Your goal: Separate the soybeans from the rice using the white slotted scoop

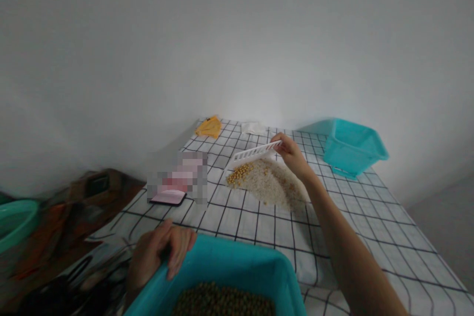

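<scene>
My right hand (291, 153) reaches across the table, its fingers closed on one end of a white slotted plastic tray (255, 152). The tray is tilted just above a spread of pale grains (272, 185). Yellow beans (240, 175) lie together at the left side of the grains, below the tray, and a few are scattered among them. My left hand (168, 247) is closed over the near-left rim of a teal basin (237, 252), fingers curled inside. Small, dark greenish-brown round beans or seeds (222, 301) cover the visible bottom of that basin.
A second teal basin (353, 148) stands at the back right of the checked tablecloth (222, 212). A phone (169, 196), partly blurred out, lies at left. An orange bag (209, 127) and white tissue (253, 128) lie near the wall. A green tub (17, 222) stands lower left.
</scene>
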A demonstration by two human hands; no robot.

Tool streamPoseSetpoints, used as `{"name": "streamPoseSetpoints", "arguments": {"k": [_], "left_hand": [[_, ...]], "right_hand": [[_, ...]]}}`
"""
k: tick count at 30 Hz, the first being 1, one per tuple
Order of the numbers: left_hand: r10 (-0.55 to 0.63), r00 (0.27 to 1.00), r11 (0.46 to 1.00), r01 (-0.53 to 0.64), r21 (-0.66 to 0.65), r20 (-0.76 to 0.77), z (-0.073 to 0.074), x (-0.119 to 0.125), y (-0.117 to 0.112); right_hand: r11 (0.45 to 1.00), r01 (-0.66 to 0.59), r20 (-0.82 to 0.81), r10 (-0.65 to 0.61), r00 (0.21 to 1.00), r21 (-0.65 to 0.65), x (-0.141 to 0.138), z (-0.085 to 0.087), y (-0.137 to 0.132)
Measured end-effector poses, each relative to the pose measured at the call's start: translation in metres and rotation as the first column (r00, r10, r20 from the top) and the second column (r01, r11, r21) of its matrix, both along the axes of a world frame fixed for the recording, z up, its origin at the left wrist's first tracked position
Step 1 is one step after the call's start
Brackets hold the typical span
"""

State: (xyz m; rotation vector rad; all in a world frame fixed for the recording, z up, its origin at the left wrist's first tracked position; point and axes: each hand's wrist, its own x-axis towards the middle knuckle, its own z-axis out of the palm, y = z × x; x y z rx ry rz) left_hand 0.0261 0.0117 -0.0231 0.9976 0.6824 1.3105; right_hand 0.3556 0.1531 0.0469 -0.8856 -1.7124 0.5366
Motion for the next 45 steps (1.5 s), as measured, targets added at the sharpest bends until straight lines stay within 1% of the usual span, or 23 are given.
{"name": "streamPoseSetpoints", "arguments": {"k": [5, 9, 11, 16, 19, 24, 27, 31, 37, 39, 42, 45], "left_hand": [[-0.002, 1.000, 1.000, 0.002, -0.010, 0.001, 0.000, 0.000, 0.000], [0.014, 1.000, 1.000, -0.014, 0.004, -0.026, 0.002, 0.000, -0.001], [0.011, 0.999, 1.000, -0.011, 0.000, -0.036, 0.005, 0.000, -0.003], [-0.010, 0.998, 0.999, 0.008, -0.038, -0.064, 0.015, 0.002, -0.006], [-0.021, 0.997, 0.999, 0.019, -0.032, -0.072, 0.018, 0.002, -0.007], [-0.026, 0.999, 0.999, 0.025, -0.047, -0.030, 0.019, 0.004, -0.007], [-0.021, 1.000, 0.998, 0.020, -0.052, -0.013, 0.020, 0.005, -0.008], [-0.018, 1.000, 0.998, 0.016, -0.055, -0.022, 0.022, 0.005, -0.009], [-0.033, 0.993, 0.999, 0.029, -0.039, -0.114, 0.025, 0.003, -0.008], [-0.037, 0.991, 0.999, 0.032, -0.040, -0.126, 0.026, 0.003, -0.007], [-0.026, 0.988, 0.999, 0.021, -0.036, -0.151, 0.027, 0.003, -0.007], [-0.027, 0.986, 0.999, 0.023, -0.026, -0.163, 0.028, 0.003, -0.007]], "right_hand": [[0.999, -0.054, 0.040, 0.054, 0.998, 0.003, 0.002, 0.006, -0.006], [0.996, -0.093, 0.033, 0.093, 0.995, -0.016, 0.004, 0.010, -0.009], [0.996, -0.083, 0.013, 0.083, 0.996, -0.019, 0.005, 0.011, -0.009], [1.000, 0.009, -0.079, -0.009, 0.997, -0.005, 0.006, 0.013, -0.009], [1.000, 0.014, -0.101, -0.014, 0.995, -0.001, 0.000, 0.011, -0.009], [0.999, -0.027, -0.013, 0.027, 1.000, 0.025, -0.014, 0.003, -0.010], [0.997, -0.078, 0.027, 0.078, 0.997, -0.018, -0.017, 0.002, -0.011], [0.980, -0.181, 0.010, 0.183, 0.983, -0.084, -0.013, 0.008, -0.016], [0.957, -0.242, -0.022, 0.241, 0.970, -0.162, -0.003, 0.017, -0.024], [0.969, -0.208, -0.024, 0.206, 0.978, -0.134, -0.001, 0.019, -0.024], [0.994, -0.083, -0.079, 0.078, 0.994, -0.067, 0.002, 0.021, -0.022], [0.998, 0.034, -0.173, -0.042, 0.984, -0.052, 0.007, 0.023, -0.020]]}}
